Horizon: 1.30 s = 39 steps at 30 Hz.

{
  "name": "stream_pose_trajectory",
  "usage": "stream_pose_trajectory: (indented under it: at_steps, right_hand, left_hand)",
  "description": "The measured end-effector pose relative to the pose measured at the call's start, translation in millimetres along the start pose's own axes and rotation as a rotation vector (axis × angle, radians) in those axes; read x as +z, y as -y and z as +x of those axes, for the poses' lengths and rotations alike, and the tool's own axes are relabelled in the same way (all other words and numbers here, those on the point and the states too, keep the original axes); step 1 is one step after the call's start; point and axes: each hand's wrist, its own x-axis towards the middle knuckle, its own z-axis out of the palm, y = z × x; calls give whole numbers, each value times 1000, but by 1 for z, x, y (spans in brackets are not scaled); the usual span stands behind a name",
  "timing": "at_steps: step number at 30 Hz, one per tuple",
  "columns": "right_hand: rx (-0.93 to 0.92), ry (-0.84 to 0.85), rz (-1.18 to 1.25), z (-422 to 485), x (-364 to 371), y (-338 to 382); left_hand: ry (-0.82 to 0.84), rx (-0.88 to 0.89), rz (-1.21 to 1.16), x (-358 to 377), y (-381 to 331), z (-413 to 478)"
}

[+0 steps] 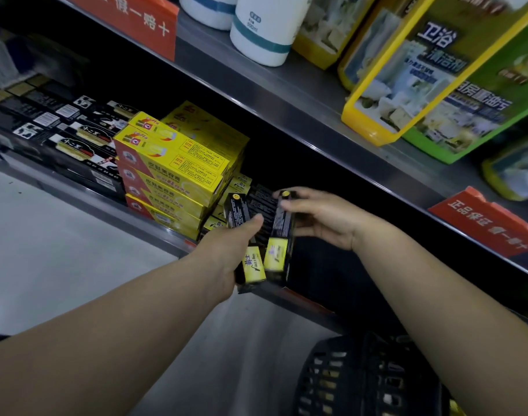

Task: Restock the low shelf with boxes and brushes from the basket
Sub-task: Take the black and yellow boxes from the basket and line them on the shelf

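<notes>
- Cartons are the load: a long, narrow black cardboard carton with a yellow label panel (238,211) is in the left hand (226,250). A second black-and-yellow carton (282,226) is in the right hand (325,217).
- Both cartons sit just beside each other over the front edge of the low grey metal shelf (154,232), tilted with their yellow ends towards the person.
- The left hand is curled round its carton from below, with the thumb laid along the upper face.
- The right hand grips the far half of its carton, fingers over the top end and thumb on the side face.
- Judging by the one-handed hold, each carton is probably light. The card should be stiff along its length but easy to dent at the corners and end flaps, and its printed surface looks smooth and a little slippery.
- The safest hold is likely across the long faces near mid-length, clear of the flaps.
- More cartons of the same kind (241,183) lie in the dark gap beside the stack of yellow-and-red boxes (172,166), which looks like the place for these two.
- The black plastic lattice basket (361,379) stands on the floor below the right forearm. I cannot tell what is in it.
</notes>
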Motion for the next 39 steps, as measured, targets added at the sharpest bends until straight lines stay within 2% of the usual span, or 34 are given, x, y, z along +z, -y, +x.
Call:
stream_pose_trajectory:
  at_steps: [4, 6, 9, 11, 14, 18, 29, 34, 39]
  right_hand:
    - [-57, -337, 198, 16, -19, -4]
    - [-116, -452, 209, 31, -27, -6]
    - [-132, -629, -66, 60, -31, -12]
    - [-129, -691, -284, 78, -31, -17]
    - [-117, -608, -421, 102, -25, -27]
    - [8, -446, -666, 119, -20, -42]
    - [-19, -285, -928, 121, -6, -38]
    - [-29, -259, -973, 127, 10, -23]
    - [-48, -253, -903, 132, 14, -16]
  left_hand:
    - [-102, -13, -46, -3, -3, 3]
    - [-127, -16, -22, -3, -5, 2]
    - [-134, -10, 20, -2, -4, 4]
    - [-123, -22, 54, -1, -3, 6]
    - [-164, -13, 88, 0, -3, 9]
    - [-235, 36, 79, -3, -5, 16]
    - [-176, -26, 196, 1, -11, -1]
    - [-144, 44, 218, -2, -10, -6]
    - [-137, 84, 182, -5, -9, -1]
